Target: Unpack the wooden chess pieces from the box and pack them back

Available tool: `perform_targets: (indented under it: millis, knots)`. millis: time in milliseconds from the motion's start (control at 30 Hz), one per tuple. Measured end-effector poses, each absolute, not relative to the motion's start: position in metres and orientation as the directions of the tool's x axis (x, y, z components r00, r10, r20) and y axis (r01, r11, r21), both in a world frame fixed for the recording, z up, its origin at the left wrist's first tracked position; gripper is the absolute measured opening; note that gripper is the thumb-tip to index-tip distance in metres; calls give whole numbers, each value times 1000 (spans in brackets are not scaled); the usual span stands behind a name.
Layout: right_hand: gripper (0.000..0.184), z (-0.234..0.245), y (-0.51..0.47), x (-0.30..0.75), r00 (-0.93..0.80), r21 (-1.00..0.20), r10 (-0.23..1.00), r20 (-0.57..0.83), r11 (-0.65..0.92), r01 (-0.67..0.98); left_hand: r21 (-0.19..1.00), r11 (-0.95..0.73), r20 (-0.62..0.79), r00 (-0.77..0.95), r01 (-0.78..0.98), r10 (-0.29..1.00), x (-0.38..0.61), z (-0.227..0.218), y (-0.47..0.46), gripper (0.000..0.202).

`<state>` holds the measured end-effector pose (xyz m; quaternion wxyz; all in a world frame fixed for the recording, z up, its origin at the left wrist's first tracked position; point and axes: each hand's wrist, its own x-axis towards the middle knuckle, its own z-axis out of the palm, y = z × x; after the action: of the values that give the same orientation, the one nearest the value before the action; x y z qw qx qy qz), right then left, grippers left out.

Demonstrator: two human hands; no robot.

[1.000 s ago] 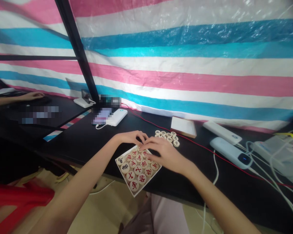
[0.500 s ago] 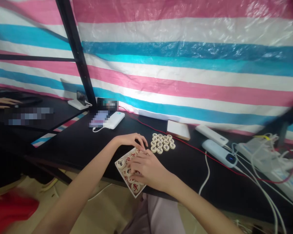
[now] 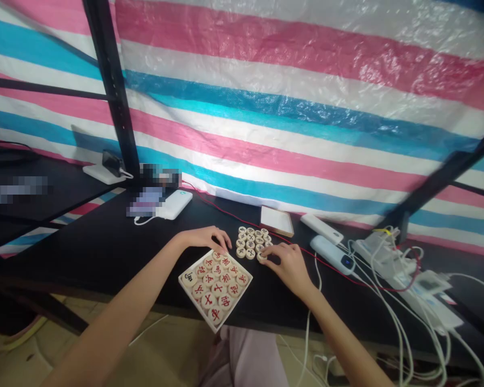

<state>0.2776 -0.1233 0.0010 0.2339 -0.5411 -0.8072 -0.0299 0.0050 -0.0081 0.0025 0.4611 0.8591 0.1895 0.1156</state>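
Note:
A white square tray (image 3: 185,285) holding several round wooden chess discs with red characters lies at the front edge of the black table (image 3: 105,247). My left hand (image 3: 207,238) rests curled on the tray's far corner. A loose cluster of several discs (image 3: 251,241) lies just beyond the tray. My right hand (image 3: 287,260) is beside that cluster, its fingertips pinched on one wooden disc (image 3: 262,257) at the cluster's near right edge.
A flat wooden box lid (image 3: 277,220) lies behind the discs. Two white power banks (image 3: 331,253) and a tangle of white cables with a power strip (image 3: 407,269) fill the right side. A red wire runs across the table. Another power bank (image 3: 173,204) is at the left, under a striped tarp wall.
My right hand left the tray, where it covered the discs, and moved right to the loose cluster, pinching a disc there. The view shifted right; my left hand stayed on the tray's corner.

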Motion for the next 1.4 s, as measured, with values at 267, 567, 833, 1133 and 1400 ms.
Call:
perform_targets:
  millis: [267, 567, 833, 1133, 1400]
  knots:
    - [12, 5, -124, 275, -409, -23, 812, 417, 459, 888, 847, -488, 27, 899, 212, 438, 4, -2, -7, 19]
    - [20, 34, -146, 197, -597, -251, 713, 368, 694, 674, 867, -469, 50, 906, 170, 421, 4, -7, -4, 16]
    - [17, 27, -141, 137, -773, -125, 563, 292, 824, 553, 853, -482, 35, 900, 199, 434, 3, -1, -9, 10]
    - [10, 27, -139, 137, -673, -245, 668, 318, 743, 623, 860, -472, 37, 898, 194, 438, 3, -4, -5, 11]
    - [12, 28, -134, 245, -217, -304, 875, 433, 369, 879, 860, -465, 17, 898, 211, 439, 2, -6, -4, 20]
